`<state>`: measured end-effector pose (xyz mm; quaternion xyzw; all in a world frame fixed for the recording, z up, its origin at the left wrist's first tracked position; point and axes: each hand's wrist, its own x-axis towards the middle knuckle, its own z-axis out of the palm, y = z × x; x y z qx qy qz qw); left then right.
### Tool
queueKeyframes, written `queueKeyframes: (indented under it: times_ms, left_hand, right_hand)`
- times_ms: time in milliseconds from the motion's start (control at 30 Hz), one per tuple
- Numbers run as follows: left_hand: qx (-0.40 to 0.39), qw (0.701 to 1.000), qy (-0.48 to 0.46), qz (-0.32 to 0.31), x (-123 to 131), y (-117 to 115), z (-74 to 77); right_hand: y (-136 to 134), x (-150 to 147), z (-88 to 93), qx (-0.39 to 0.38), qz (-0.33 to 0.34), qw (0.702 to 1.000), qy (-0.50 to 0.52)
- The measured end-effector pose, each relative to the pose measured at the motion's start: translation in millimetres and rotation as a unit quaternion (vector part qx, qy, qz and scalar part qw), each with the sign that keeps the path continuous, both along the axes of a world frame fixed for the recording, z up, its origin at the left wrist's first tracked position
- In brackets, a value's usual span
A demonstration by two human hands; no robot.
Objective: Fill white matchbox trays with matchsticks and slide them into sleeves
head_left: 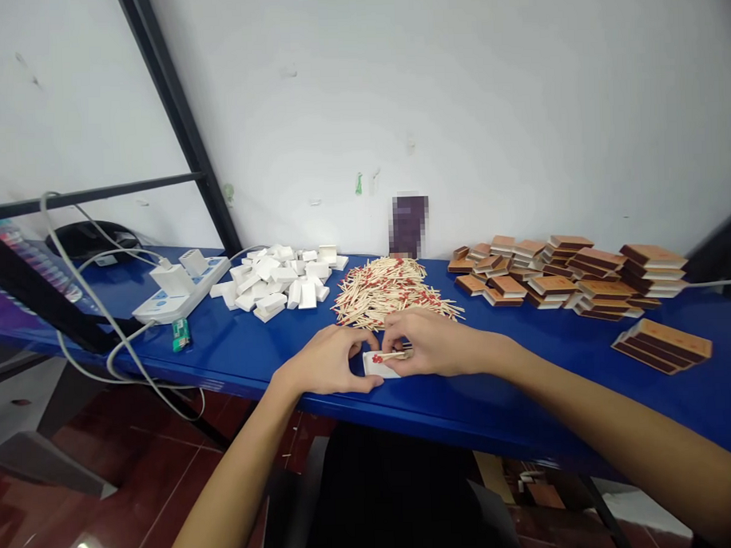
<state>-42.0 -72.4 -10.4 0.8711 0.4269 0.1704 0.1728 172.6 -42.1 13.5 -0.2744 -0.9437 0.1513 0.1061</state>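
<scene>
A white matchbox tray (374, 370) lies near the table's front edge, between my hands. My left hand (329, 360) grips its left end, thumb at the near side and fingers at the far side. In my right hand (425, 341) is a small bunch of red-headed matches (387, 356), pinched over the tray with the heads pointing left. The right fingers hide the tray's right end. Just beyond my hands spreads a big heap of loose matches (390, 289).
White trays (282, 277) are piled at the left. Brown matchbox sleeves (557, 275) stand stacked at the right, with another group of boxes (664, 345) nearer. A power strip (183, 290) with cables and a small green packet (180, 334) lie far left, beside a black metal frame (180, 105).
</scene>
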Motion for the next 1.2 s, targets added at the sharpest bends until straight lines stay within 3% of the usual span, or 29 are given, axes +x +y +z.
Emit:
queueKeyframes:
  times_ms: [300, 433, 600, 800, 1200]
  left_hand:
    - [0.014, 1.000, -0.002, 0.003, 1.1, -1.3, -1.9]
    - [0.019, 1.000, -0.003, -0.002, 0.0, -1.9, 0.0]
    - [-0.033, 0.999, -0.020, -0.023, -7.1, -4.9, 6.9]
    - [-0.052, 0.998, -0.034, -0.023, -11.4, -4.6, 8.8]
    - [-0.042, 0.999, -0.030, -0.017, -7.7, -2.9, 6.6]
  right_hand:
    - [-1.8, -13.5, 0.0, -0.075, -0.005, 0.997, -0.020]
    - [0.2, -4.4, 8.4, -0.080, 0.013, 0.997, 0.011]
    - [9.6, 19.9, 18.6, -0.050, 0.001, 0.999, 0.015]
    - [13.0, 33.5, 10.5, -0.030, -0.044, 0.995, -0.079]
    - [14.7, 26.0, 7.1, -0.087, -0.042, 0.992, -0.077]
